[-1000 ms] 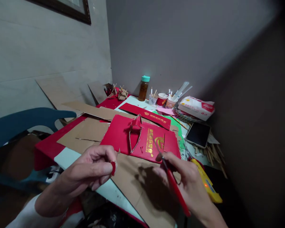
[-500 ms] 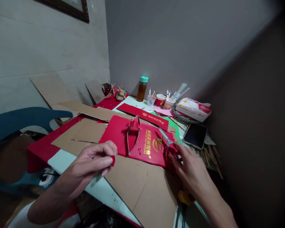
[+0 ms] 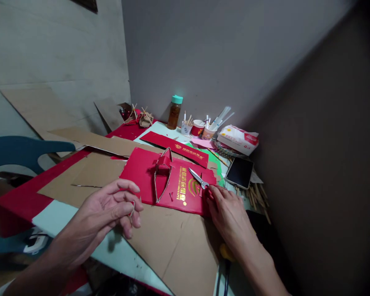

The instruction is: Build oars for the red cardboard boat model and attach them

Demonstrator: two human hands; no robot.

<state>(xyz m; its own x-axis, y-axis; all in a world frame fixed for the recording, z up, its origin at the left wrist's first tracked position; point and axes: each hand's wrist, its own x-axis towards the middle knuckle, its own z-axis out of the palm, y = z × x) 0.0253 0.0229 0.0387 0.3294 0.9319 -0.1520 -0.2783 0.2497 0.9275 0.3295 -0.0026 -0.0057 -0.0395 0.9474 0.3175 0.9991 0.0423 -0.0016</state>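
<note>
My left hand (image 3: 115, 209) is raised over the near edge of a brown cardboard sheet (image 3: 175, 242), pinching a small red cardboard piece (image 3: 132, 209) between thumb and fingers. Farther right, my right hand (image 3: 230, 209) covers the handles of the scissors (image 3: 198, 178), its fingers around them. The scissors' blades lie slightly apart over a red cardboard panel (image 3: 138, 168) with gold lettering. On that panel stands a pointed-oval cardboard frame (image 3: 163, 174) with a red strip across its upper part. A tiny red scrap (image 3: 171, 197) lies beside it.
Behind the panel lies a long red strip (image 3: 175, 149). Along the wall stand a bottle (image 3: 174, 113), paper cups (image 3: 197, 128) with sticks and a tissue pack (image 3: 238, 139). A phone-like device (image 3: 239, 172) and wooden sticks (image 3: 259, 197) lie right. A blue chair (image 3: 24, 150) is left.
The scissors have come down onto the red panel under my right hand. My left hand has turned, its fingers more spread around the small red piece. The view has shifted right.
</note>
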